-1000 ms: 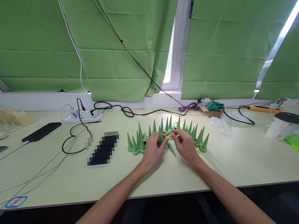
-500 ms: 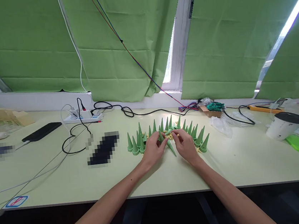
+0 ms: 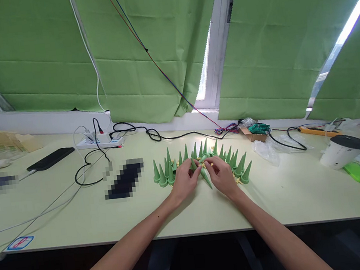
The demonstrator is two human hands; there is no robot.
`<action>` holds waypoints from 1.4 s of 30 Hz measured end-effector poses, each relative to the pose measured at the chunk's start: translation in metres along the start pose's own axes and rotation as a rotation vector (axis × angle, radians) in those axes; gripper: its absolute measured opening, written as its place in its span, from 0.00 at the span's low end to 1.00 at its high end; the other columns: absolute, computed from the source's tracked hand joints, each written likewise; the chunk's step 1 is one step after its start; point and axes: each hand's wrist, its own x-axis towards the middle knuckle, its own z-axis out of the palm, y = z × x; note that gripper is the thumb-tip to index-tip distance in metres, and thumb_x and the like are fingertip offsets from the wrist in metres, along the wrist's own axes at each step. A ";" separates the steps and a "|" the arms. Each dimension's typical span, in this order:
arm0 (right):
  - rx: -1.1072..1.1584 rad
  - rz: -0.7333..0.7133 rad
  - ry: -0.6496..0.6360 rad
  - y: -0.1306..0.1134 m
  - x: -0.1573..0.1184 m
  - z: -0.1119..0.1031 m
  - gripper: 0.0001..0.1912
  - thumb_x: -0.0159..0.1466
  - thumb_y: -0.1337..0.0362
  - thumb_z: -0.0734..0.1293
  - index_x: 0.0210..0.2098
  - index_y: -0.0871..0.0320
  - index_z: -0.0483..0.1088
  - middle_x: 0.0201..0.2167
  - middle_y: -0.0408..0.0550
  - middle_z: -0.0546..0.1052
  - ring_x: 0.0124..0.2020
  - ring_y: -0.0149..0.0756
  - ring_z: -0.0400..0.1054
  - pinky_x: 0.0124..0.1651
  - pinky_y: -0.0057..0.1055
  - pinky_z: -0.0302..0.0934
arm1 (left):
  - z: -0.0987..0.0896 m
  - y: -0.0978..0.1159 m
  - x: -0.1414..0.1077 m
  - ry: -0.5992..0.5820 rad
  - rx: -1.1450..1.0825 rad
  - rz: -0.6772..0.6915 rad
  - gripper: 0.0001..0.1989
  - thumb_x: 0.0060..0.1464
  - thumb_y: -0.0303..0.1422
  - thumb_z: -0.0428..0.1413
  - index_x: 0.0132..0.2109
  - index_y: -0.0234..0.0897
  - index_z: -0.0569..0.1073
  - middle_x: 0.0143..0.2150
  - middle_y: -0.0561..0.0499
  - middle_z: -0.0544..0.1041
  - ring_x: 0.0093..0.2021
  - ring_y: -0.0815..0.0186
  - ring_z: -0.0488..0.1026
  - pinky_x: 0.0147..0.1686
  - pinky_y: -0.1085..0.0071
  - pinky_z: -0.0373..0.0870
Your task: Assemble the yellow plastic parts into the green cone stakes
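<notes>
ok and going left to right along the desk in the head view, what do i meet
flat black rectangular device, white plastic power strip, leftmost upright green cone, left hand, right hand, rightmost upright green cone, white cup with black lid

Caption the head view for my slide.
Both hands work among upright green cones and small yellow pieces on a pale table.
</notes>
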 end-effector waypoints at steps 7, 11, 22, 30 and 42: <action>0.013 -0.010 -0.043 -0.002 -0.001 -0.001 0.11 0.69 0.61 0.59 0.39 0.57 0.72 0.33 0.49 0.71 0.25 0.32 0.61 0.31 0.31 0.58 | 0.000 -0.002 0.000 -0.007 0.011 0.000 0.08 0.61 0.38 0.51 0.37 0.37 0.67 0.34 0.54 0.72 0.23 0.73 0.61 0.26 0.73 0.59; 0.026 -0.023 -0.060 -0.001 -0.001 -0.001 0.11 0.69 0.62 0.58 0.40 0.57 0.72 0.35 0.49 0.72 0.29 0.34 0.64 0.32 0.31 0.58 | 0.001 -0.003 0.000 -0.012 0.006 0.012 0.08 0.61 0.37 0.50 0.37 0.37 0.67 0.35 0.53 0.72 0.23 0.73 0.61 0.26 0.73 0.59; 0.044 -0.019 -0.074 0.001 -0.002 0.001 0.12 0.69 0.63 0.57 0.41 0.57 0.72 0.35 0.50 0.74 0.35 0.37 0.67 0.34 0.31 0.61 | 0.002 -0.003 -0.001 -0.022 -0.010 0.019 0.09 0.61 0.38 0.49 0.38 0.37 0.67 0.35 0.52 0.73 0.24 0.72 0.62 0.25 0.72 0.60; 0.067 0.030 -0.086 0.004 -0.003 0.001 0.11 0.69 0.61 0.58 0.40 0.58 0.69 0.35 0.49 0.74 0.29 0.33 0.66 0.33 0.30 0.61 | 0.002 -0.001 -0.001 -0.023 -0.024 0.012 0.08 0.61 0.37 0.50 0.38 0.37 0.67 0.34 0.52 0.73 0.23 0.73 0.63 0.24 0.73 0.59; 0.061 0.026 -0.091 0.005 -0.002 0.001 0.11 0.69 0.60 0.58 0.39 0.58 0.69 0.34 0.49 0.74 0.30 0.34 0.67 0.32 0.30 0.61 | 0.001 -0.001 -0.001 -0.040 -0.012 0.000 0.10 0.61 0.39 0.50 0.39 0.37 0.68 0.32 0.52 0.72 0.23 0.72 0.63 0.24 0.73 0.59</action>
